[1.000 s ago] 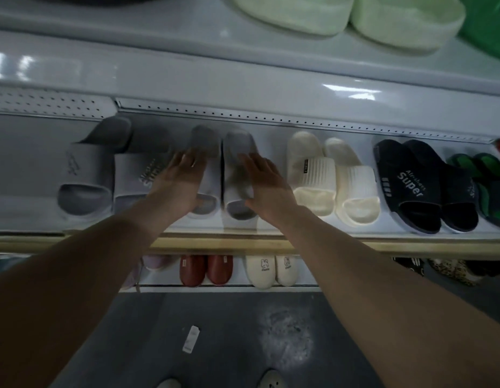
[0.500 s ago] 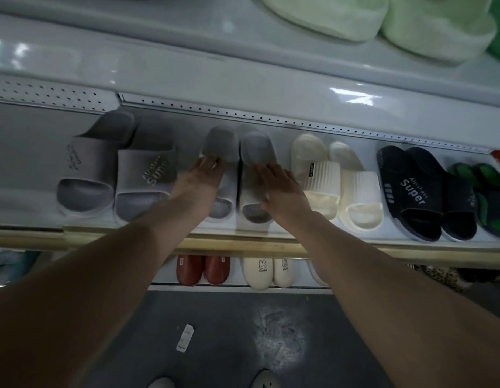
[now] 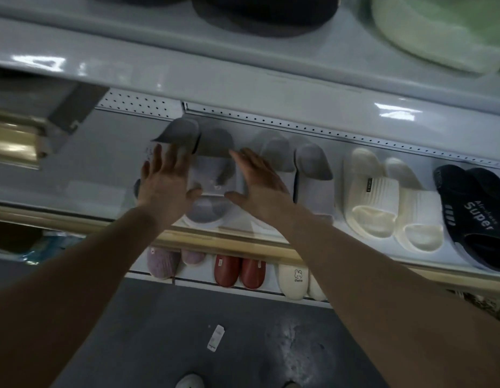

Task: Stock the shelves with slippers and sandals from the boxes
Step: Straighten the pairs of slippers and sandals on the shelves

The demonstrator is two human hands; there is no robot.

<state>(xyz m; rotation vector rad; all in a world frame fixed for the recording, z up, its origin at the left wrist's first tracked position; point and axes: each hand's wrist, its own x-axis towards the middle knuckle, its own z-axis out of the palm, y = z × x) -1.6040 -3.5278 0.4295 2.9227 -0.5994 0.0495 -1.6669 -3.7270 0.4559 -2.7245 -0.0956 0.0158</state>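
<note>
Both hands have shifted left along the shelf [image 3: 75, 175], off the pale grey pair [image 3: 302, 175] to the darker grey pair [image 3: 212, 189]. The left hand [image 3: 166, 182] lies flat and spread over the left slide. The right hand [image 3: 260, 183], fingers straight, sits beside the right slide.

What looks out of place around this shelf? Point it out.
A small white tag lies loose on the dark floor. The leftmost grey slipper sits angled to its mate.
</note>
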